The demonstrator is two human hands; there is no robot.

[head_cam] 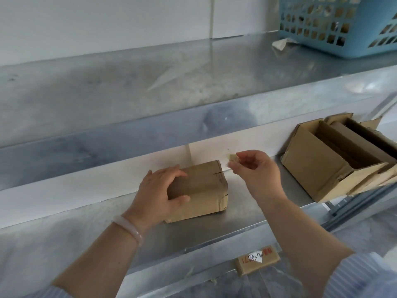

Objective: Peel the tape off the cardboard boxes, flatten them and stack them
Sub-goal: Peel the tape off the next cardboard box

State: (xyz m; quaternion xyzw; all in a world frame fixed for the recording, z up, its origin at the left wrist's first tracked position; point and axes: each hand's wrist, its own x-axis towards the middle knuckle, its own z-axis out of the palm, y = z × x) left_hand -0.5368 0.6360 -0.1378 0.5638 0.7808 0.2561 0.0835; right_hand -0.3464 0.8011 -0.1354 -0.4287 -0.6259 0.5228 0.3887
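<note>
While the left hand (159, 194) grips the small cardboard box (206, 188), the right hand (255, 171) is raised just beside the box's right end and pinches a piece of tape (232, 157). The box sits closed on the middle metal shelf (247, 214), close to the white wall behind it. The left hand's fingers (171, 172) curl over the box's top at its left end and the thumb presses on the front face. The right hand's thumb and forefinger are pressed together on the crumpled, tan-tinged tape, with the other fingers loosely curled below. A thin strand appears to run from the seam at the box's top right edge toward that hand, though it is too fine to be sure it is joined to the tape. A pale bracelet (129, 227) circles the left wrist, and striped sleeves (361, 276) show at the bottom edge of the view.

Farther right on the same shelf, well apart from the small box, an open cardboard box (311, 168) lies tilted with flattened cardboard pieces (352, 145) standing inside it. On the upper shelf (129, 87), at the top right, stands a blue plastic basket (335, 22) with a crumpled scrap (280, 43) lying just beside its left corner. Below the hands, on a lower level, lies a small tan block (257, 262) bearing red print and a white label with handwritten numbers.
</note>
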